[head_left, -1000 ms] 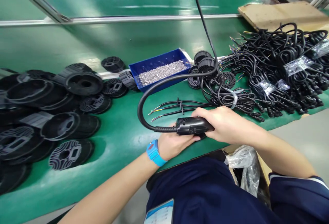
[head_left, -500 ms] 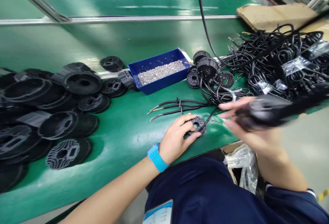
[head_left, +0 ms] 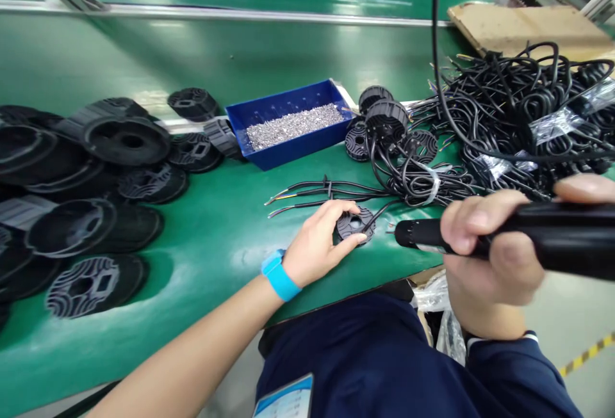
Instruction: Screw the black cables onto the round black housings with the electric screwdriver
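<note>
My left hand point(head_left: 319, 239), with a blue band at the wrist, grips a round black patterned disc point(head_left: 343, 226) between thumb and fingers on the green table. A black cable point(head_left: 384, 208) runs from the disc toward a bundle of cables point(head_left: 423, 181). My right hand point(head_left: 494, 239) is wrapped round a black electric screwdriver point(head_left: 523, 229), held level with its thin bit pointing left toward the disc, a short distance apart from it. Several loose cable ends point(head_left: 307, 194) with stripped wires lie just behind my left hand.
A blue tray point(head_left: 298, 152) of small silver parts stands behind the cables. Black round housings point(head_left: 96, 226) are piled on the left. A large heap of black cables point(head_left: 519, 111) lies at the right, beside cardboard point(head_left: 528, 26). A black cord point(head_left: 435, 40) hangs down in front.
The screwdriver, blurred before, has swung round in my right hand to lie level with its bit toward the disc. My left hand stays on the disc. The view has shifted slightly.
</note>
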`<action>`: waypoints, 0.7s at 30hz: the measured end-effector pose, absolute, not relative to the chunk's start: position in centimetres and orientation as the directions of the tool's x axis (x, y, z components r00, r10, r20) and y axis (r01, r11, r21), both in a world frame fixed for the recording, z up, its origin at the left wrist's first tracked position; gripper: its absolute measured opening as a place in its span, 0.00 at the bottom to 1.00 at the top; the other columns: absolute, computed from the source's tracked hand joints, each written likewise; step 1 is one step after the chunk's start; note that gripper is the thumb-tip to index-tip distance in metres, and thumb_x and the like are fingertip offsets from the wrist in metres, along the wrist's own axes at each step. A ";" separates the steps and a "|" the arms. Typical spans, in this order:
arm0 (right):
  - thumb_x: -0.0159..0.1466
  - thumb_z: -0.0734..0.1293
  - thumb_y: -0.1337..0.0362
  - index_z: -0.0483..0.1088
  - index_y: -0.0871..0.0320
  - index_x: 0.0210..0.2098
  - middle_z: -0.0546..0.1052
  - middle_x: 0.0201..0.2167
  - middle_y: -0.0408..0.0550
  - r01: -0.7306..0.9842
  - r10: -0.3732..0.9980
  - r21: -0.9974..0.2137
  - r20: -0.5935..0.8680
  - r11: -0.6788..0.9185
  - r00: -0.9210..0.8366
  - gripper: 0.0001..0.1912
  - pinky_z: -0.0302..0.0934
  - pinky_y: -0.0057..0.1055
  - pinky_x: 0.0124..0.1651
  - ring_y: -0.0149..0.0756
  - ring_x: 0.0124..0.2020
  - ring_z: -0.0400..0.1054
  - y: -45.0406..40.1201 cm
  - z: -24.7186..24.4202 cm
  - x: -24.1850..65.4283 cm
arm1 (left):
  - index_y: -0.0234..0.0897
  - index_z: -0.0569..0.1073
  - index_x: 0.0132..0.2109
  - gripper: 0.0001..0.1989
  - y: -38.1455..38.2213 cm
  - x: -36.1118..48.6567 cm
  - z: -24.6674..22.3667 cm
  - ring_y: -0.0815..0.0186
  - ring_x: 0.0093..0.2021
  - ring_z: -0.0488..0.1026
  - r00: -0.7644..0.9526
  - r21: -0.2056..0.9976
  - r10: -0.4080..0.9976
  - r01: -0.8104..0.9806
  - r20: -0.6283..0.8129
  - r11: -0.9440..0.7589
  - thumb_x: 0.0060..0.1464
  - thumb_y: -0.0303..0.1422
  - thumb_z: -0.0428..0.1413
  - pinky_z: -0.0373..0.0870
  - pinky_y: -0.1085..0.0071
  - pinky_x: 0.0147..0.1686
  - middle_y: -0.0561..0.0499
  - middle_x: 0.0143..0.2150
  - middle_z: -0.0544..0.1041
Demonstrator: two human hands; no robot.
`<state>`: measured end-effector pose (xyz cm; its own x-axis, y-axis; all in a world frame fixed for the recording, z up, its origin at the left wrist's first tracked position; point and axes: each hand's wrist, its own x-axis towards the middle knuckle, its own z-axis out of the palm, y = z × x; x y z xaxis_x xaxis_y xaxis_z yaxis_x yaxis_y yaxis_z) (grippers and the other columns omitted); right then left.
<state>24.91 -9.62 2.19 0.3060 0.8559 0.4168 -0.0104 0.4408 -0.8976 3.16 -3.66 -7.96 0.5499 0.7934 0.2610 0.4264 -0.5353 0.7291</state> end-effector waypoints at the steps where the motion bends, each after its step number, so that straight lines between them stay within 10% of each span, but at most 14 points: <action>1: 0.63 0.77 0.54 0.65 0.50 0.44 0.73 0.27 0.37 -0.046 0.837 -0.868 0.461 0.494 0.294 0.19 0.67 0.31 0.25 0.29 0.19 0.65 -8.5 1.9 24.7 | 0.39 0.71 0.57 0.18 -3.7 3.2 -7.8 0.54 0.58 0.78 0.569 0.714 0.780 0.429 0.261 -0.552 0.64 0.37 0.63 0.78 0.58 0.57 0.43 0.56 0.79; 6: 0.69 0.72 0.69 0.66 0.48 0.55 0.75 0.30 0.35 -0.236 0.835 -0.802 0.533 0.549 0.134 0.19 0.66 0.26 0.24 0.25 0.21 0.67 -5.3 0.4 23.7 | 0.39 0.68 0.58 0.18 -4.1 3.2 -8.0 0.54 0.57 0.79 0.566 0.650 0.751 0.436 0.340 -0.623 0.65 0.36 0.62 0.80 0.59 0.56 0.42 0.56 0.79; 21: 0.67 0.69 0.72 0.65 0.46 0.58 0.76 0.32 0.41 -0.180 0.876 -0.859 0.481 0.479 0.034 0.23 0.70 0.34 0.26 0.32 0.23 0.69 -6.0 -1.6 24.1 | 0.39 0.68 0.56 0.22 -4.9 3.8 -8.1 0.53 0.55 0.80 0.520 0.706 0.796 0.435 0.309 -0.558 0.62 0.43 0.65 0.80 0.58 0.54 0.41 0.56 0.81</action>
